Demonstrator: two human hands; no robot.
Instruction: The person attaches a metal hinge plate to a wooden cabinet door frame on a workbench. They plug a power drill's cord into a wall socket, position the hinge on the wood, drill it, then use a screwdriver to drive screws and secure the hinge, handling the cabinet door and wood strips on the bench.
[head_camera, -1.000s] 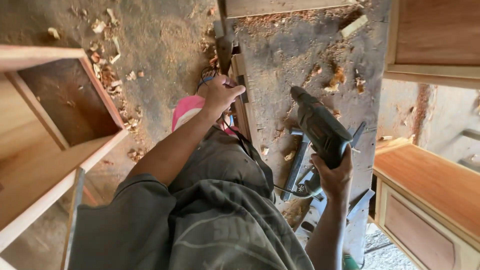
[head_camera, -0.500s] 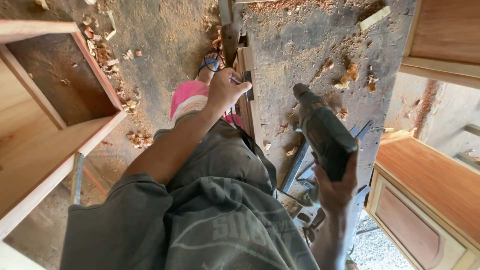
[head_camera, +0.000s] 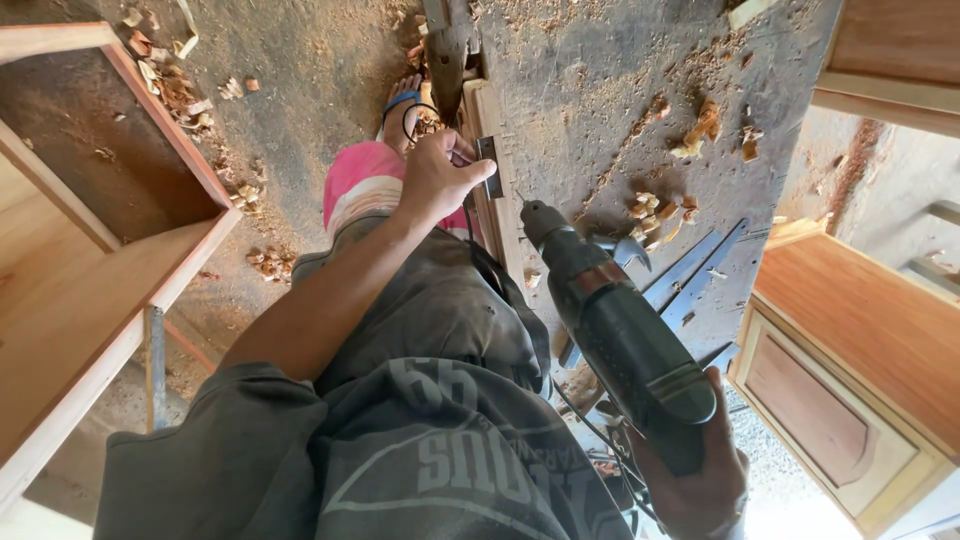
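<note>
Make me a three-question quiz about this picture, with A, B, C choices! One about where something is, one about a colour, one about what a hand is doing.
1. Where is the metal hinge plate?
A. On the edge of the wooden plank
B. Inside the open cabinet
C. On top of the drill

2. What colour is the body of the power drill?
A. Bright yellow
B. Dark green
C. White

3. What is the left hand doing?
A. Hanging free in the air
B. Gripping the drill
C. Pressing on the hinge plate

Answers:
1 A, the plate sits against the plank's edge on the floor.
2 B, its casing is dark green with a thin reddish band.
3 C, its fingers rest on the plate, while the right hand grips the drill.
</note>
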